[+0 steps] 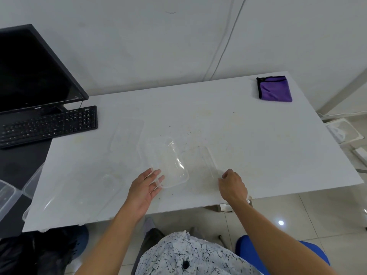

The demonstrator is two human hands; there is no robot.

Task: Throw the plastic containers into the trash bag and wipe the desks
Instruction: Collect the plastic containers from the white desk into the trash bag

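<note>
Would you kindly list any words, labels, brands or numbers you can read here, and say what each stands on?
No text is readable.
Black flat-screen monitor: small mark on the lower bezel, too blurred to read.
Black computer keyboard: corner logo and key legends, too small to read.

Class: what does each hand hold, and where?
Left hand touches the clear container at its near corner, fingers straight, not gripping. Right hand appears to pinch the flat lid at its near right corner.

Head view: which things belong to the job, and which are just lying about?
Job: clear container, flat clear tray beside it, clear tubs at the left edge, purple cloth, white desk.
Lying about: monitor, keyboard.
</note>
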